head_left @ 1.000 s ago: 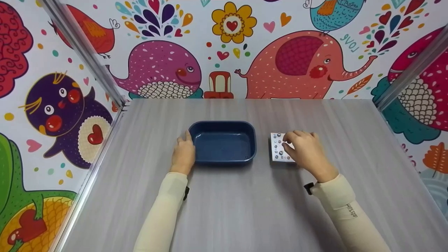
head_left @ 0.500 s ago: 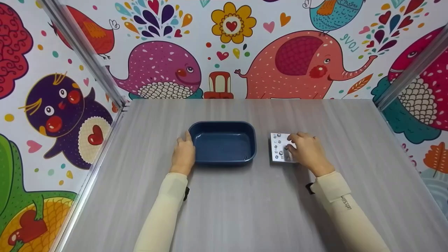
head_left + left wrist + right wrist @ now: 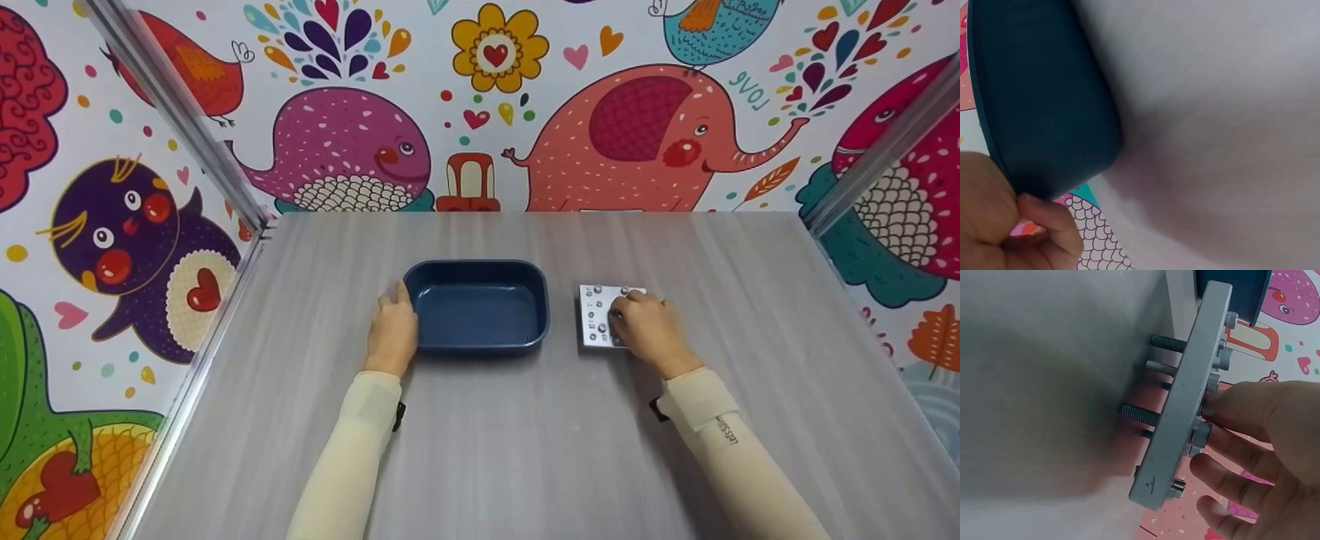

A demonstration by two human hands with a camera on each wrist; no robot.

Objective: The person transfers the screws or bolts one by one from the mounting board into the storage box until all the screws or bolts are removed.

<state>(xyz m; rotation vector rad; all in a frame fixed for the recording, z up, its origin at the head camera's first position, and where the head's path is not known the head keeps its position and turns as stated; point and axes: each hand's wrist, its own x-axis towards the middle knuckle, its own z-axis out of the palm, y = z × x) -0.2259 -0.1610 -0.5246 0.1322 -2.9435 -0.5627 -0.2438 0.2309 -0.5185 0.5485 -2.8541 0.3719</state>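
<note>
A dark blue rectangular plastic tub stands on the table. My left hand grips its left edge; the left wrist view shows bent fingers against the tub's outer wall. To the right of the tub lies a silver metal plate set with several bolts and pins. Threaded ends jut from its underside in the right wrist view. My right hand is over the plate's right half, thumb and forefinger pinching a bolt that they partly cover. The other fingers are loosely bent beside a larger bolt head.
The grey wood-look table runs back to a wall printed with cartoon animals. Metal frame posts rise at the back corners. A black strap piece is at the right wrist.
My right hand has shifted over the plate, and its fingers have come down and closed on a bolt. The left hand, tub and plate have stayed in place.
</note>
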